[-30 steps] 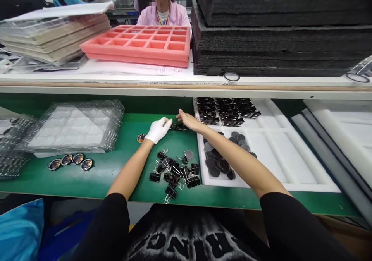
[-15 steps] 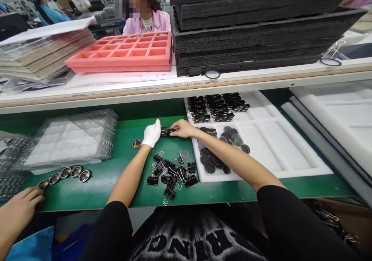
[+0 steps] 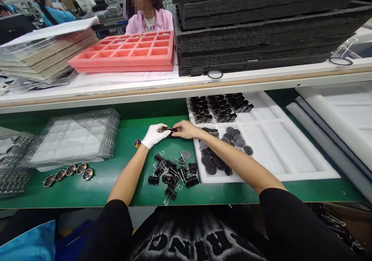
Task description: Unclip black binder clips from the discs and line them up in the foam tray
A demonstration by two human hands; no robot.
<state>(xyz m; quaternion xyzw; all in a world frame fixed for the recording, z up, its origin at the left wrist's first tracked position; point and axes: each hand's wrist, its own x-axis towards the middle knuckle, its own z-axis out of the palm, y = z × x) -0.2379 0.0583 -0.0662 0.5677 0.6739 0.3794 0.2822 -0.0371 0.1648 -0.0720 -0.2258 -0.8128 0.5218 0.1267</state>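
My left hand (image 3: 154, 135), in a white glove, is closed on a black binder clip (image 3: 166, 129) above the green table. My bare right hand (image 3: 186, 129) pinches the clip from the other side, so the fingers hide much of it; whether another piece is held with it I cannot make out. Just below the hands lies a loose heap of black binder clips (image 3: 171, 172) with wire handles. A grey disc (image 3: 186, 154) rests at the heap's top right. Beside my left wrist is a round dark-and-gold piece (image 3: 137, 143), partly covered by the glove.
To the right, a white foam tray (image 3: 273, 146) holds dark discs (image 3: 211, 164) and rows of binder clips (image 3: 215, 108). Clear plastic trays (image 3: 72, 137) and several round pieces (image 3: 71, 170) lie left. A shelf edge (image 3: 116, 95) crosses above, bearing a red foam tray (image 3: 124, 63) and black foam stacks (image 3: 255, 40).
My left thumb has come down from upright and the gloved fingers now close over the clip. Another person's hand at the lower left has left the view. The view shifted slightly.
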